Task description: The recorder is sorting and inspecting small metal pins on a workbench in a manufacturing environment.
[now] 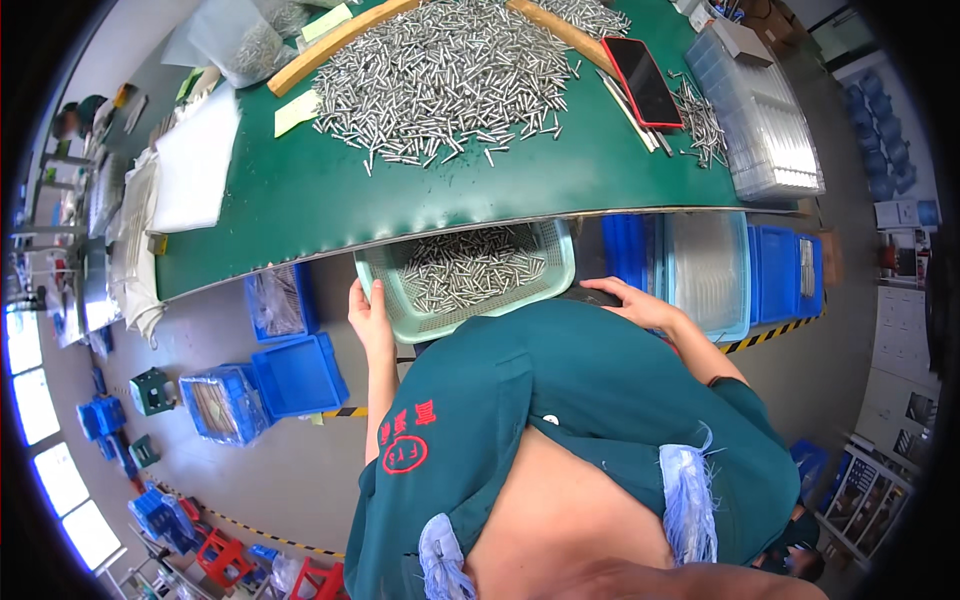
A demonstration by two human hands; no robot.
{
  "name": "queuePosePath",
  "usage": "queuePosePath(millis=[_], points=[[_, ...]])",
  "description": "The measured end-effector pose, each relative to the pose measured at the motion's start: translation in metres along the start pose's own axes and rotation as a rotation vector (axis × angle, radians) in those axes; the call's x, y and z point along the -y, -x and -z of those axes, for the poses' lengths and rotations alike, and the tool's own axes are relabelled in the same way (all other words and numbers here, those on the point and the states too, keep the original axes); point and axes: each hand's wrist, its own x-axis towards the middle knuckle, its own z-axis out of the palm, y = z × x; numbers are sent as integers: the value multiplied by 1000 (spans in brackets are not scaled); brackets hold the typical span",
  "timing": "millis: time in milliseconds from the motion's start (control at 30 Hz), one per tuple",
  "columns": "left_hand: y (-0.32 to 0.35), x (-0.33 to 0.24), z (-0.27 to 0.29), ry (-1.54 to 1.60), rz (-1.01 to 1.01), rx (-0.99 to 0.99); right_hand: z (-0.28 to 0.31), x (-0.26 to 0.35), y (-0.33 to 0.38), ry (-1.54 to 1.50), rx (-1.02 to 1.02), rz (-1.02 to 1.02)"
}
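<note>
A pale green plastic basket (400, 318) sits below the table's front edge, tilted slightly, partly under the tabletop. Many small silver metal pins (470, 272) lie inside it. My left hand (370, 318) grips the basket's left rim, thumb over the edge and fingers outside. To the right of the basket, my right hand (637, 303) has its fingers stretched out over a dark surface (592, 295), apart from the rim. On the green table (300, 200) ahead spreads a large heap of similar metal pins (450, 85).
Wooden bars (335, 45) flank the heap. A red-edged phone (642, 85), loose pins (698, 120) and stacked clear trays (760, 120) lie at the right. Blue crates (300, 375) stand on the floor at left; more bins (775, 285) sit under the table at right.
</note>
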Motion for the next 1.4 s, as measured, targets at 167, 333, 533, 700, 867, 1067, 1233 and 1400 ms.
queuePosePath(millis=[167, 333, 533, 700, 867, 1067, 1233, 1400], points=[[-1, -6, 2, -43, 26, -16, 0, -8, 22, -415, 22, -251], [-1, -6, -2, -55, 53, -2, 6, -13, -16, -524, 101, -126], [0, -4, 0, -85, 62, -24, 9, 10, -46, -101, 176, -69], [0, -6, -1, -79, 54, -37, 9, 17, -55, -223, 234, -136], [6, -3, 4, -172, 53, -33, 20, 24, -55, -140, 278, -222], [8, -44, 29, -623, 144, 141, 73, 130, -34, 535, 417, -52], [-4, -88, 8, -1155, 65, 324, 109, 170, -78, 289, -405, 437], [-3, -100, 13, -1141, 58, 395, 120, 177, -143, 628, -635, 478]])
